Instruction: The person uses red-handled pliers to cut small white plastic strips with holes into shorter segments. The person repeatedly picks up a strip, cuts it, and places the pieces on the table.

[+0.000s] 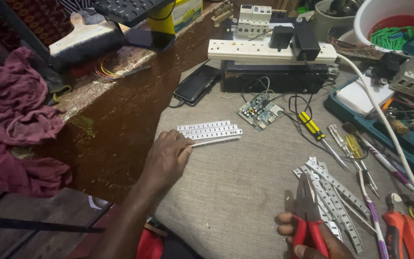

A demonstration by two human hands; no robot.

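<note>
Now, left hand [167, 158]: fingers closed on one white LED strip [215, 141], frame centre, beside stacked LED strips [209, 129]
Right hand [312, 240]: gripped red-handled pliers [307, 216], lower right; loose strip pile [334, 194] alongside
Technique: probably best to lift the strip flat; avoid bending
Unclear: right hand cropped by the frame edge; strip details too small
</note>
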